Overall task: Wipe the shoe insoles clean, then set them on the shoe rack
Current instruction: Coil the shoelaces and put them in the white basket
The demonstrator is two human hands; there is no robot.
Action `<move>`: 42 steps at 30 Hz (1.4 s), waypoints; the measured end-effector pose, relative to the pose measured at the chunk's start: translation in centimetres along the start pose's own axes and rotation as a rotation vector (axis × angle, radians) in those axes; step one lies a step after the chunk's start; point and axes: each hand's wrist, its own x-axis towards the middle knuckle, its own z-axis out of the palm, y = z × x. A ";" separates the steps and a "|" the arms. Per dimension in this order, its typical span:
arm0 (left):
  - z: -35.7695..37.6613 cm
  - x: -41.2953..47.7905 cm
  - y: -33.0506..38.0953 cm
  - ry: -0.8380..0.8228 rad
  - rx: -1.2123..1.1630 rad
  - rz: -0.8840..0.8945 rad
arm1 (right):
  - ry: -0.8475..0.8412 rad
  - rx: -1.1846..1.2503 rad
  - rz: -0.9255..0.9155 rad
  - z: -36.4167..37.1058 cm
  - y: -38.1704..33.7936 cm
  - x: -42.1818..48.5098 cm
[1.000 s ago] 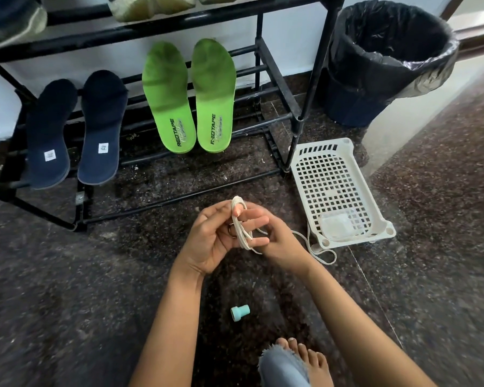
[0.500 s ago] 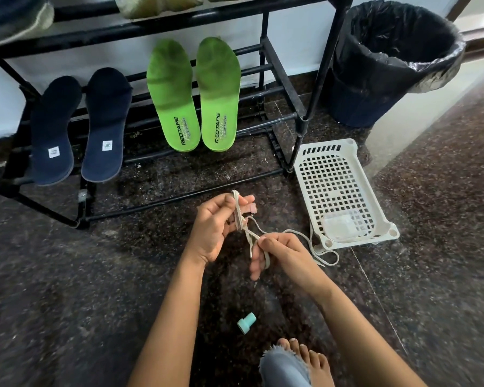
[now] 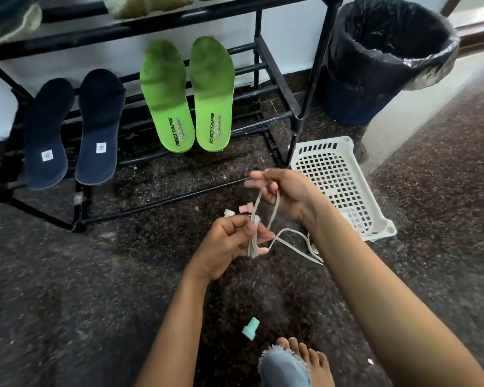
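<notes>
Speckled stone floor (image 3: 67, 289) | left hand (image 3: 229, 244) grips coiled white lace (image 3: 274, 213), right hand (image 3: 285, 196) pinches its free run | even tension should keep coils neat

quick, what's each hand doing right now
Left hand: closed, gripping the coiled white shoelace.
Right hand: closed, pinching the same shoelace's free strand.

White slotted basket (image 3: 323, 141) on speckled floor (image 3: 67, 303), black-lined bin (image 3: 352, 99) behind — teal cap (image 3: 250, 331) apart — pale lace (image 3: 252, 248) looped.
</notes>
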 end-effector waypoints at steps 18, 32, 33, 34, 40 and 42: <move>-0.8 1.5 1.5 0.283 -0.135 0.149 | -0.134 -0.471 -0.329 -2.1 9.6 -6.8; 1.1 0.8 1.7 0.035 -0.113 -0.028 | -0.068 -0.774 -0.458 -2.3 0.3 -0.8; 1.1 0.8 1.7 0.017 -0.141 -0.020 | -0.107 -0.711 -0.389 -2.6 0.8 -0.6; 1.2 0.8 1.7 -0.002 -0.165 -0.010 | -0.146 -0.618 -0.308 -2.7 1.4 -0.6; 1.5 1.2 1.5 -0.011 -0.284 0.010 | -0.248 -0.085 0.058 -2.7 5.3 -2.7; 1.6 1.4 1.4 0.016 -0.325 0.006 | -0.257 0.014 0.106 -2.7 6.1 -3.4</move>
